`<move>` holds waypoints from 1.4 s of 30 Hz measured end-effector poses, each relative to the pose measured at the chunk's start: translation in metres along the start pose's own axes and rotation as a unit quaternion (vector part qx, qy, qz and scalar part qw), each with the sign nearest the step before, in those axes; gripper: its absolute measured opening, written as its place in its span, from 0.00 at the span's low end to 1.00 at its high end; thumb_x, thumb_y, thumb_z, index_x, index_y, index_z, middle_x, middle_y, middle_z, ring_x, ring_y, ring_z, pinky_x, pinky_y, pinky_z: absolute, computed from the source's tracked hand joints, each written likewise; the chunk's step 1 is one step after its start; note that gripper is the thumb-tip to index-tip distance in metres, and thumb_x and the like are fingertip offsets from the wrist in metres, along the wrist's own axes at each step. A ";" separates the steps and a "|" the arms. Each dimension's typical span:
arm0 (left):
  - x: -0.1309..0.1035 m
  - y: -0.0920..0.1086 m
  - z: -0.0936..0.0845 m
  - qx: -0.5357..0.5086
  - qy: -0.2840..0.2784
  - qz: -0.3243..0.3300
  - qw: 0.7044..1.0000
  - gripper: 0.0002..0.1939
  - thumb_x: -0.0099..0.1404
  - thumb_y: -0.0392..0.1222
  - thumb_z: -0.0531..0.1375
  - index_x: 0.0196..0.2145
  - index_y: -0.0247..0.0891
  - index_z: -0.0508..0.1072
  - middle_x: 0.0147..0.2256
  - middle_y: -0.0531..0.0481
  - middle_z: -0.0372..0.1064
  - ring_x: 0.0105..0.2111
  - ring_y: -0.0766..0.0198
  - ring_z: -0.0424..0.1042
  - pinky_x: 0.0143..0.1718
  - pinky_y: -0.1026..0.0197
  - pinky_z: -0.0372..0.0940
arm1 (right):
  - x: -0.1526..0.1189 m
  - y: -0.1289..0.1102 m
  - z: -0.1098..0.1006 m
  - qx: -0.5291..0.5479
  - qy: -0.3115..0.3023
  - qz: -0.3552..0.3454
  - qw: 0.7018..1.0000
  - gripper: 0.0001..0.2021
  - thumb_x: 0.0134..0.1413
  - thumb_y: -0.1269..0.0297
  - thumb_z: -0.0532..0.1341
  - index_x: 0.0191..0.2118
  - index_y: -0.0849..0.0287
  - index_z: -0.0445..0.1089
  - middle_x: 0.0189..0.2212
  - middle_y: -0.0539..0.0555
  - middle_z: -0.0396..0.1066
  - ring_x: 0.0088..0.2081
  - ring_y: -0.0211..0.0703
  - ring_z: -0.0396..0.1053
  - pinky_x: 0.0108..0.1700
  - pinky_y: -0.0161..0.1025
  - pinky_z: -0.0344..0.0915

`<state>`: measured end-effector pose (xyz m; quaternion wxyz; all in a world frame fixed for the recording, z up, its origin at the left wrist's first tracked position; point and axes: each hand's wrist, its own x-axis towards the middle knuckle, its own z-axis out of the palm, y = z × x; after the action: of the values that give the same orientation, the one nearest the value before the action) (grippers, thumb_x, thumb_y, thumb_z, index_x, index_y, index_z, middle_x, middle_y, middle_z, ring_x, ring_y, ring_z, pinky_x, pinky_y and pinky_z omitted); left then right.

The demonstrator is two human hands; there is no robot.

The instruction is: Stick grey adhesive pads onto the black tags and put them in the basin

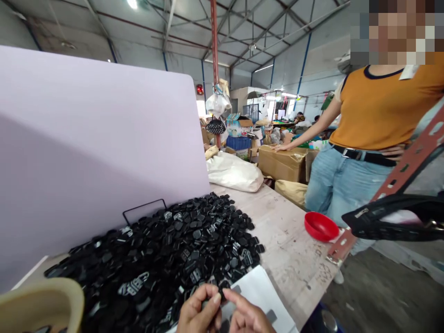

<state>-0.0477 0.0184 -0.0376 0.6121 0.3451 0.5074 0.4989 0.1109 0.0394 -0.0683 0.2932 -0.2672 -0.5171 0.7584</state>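
Note:
A wide pile of small black pieces, some with white markings, covers the table. At its front edge, my left hand pinches a small black piece between thumb and fingers. My right hand is close beside it, its index finger at the same piece; its other fingers are curled. Under and behind my hands lies a white paper sheet with grey patches on it.
A yellowish tub stands at the lower left, a red bowl near the table's right edge. A pale panel rises behind the pile. A white sack lies farther back. A person in orange stands at right, hand on a carton.

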 end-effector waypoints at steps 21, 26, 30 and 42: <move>-0.040 0.014 0.039 -0.075 -0.049 -0.065 0.994 0.19 0.50 0.34 0.66 0.38 0.38 0.64 0.26 0.56 0.67 0.16 0.74 0.63 0.16 0.71 0.48 | -0.067 -0.062 0.000 -0.237 0.175 -0.035 0.955 0.16 0.60 0.61 0.53 0.51 0.59 0.66 0.28 0.48 0.62 0.26 0.34 0.60 0.30 0.33 0.60; -0.039 0.016 0.041 -0.063 -0.048 -0.070 0.994 0.18 0.51 0.33 0.65 0.39 0.38 0.64 0.23 0.57 0.66 0.17 0.73 0.64 0.17 0.71 0.49 | -0.064 -0.053 -0.002 -0.390 0.233 -0.141 0.880 0.12 0.62 0.64 0.51 0.48 0.56 0.67 0.35 0.52 0.69 0.36 0.39 0.68 0.38 0.34 0.63; -0.039 0.014 0.041 -0.052 -0.049 -0.065 0.995 0.17 0.52 0.33 0.64 0.39 0.37 0.64 0.25 0.56 0.67 0.17 0.73 0.65 0.17 0.72 0.50 | -0.060 -0.050 0.002 -0.453 0.211 -0.200 0.843 0.11 0.63 0.68 0.50 0.46 0.57 0.66 0.34 0.52 0.69 0.36 0.40 0.68 0.38 0.35 0.63; -0.038 0.012 0.046 -0.050 -0.038 -0.075 0.995 0.18 0.50 0.33 0.65 0.39 0.36 0.64 0.26 0.56 0.67 0.17 0.74 0.64 0.17 0.71 0.49 | -0.057 -0.043 0.004 -0.490 0.184 -0.199 0.828 0.11 0.64 0.70 0.48 0.46 0.56 0.65 0.34 0.53 0.67 0.35 0.40 0.67 0.38 0.37 0.62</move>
<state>-0.0057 -0.0109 -0.0044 0.6833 0.2937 0.4821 0.4631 0.1541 0.0081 -0.0210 0.3580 -0.4019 -0.7992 0.2674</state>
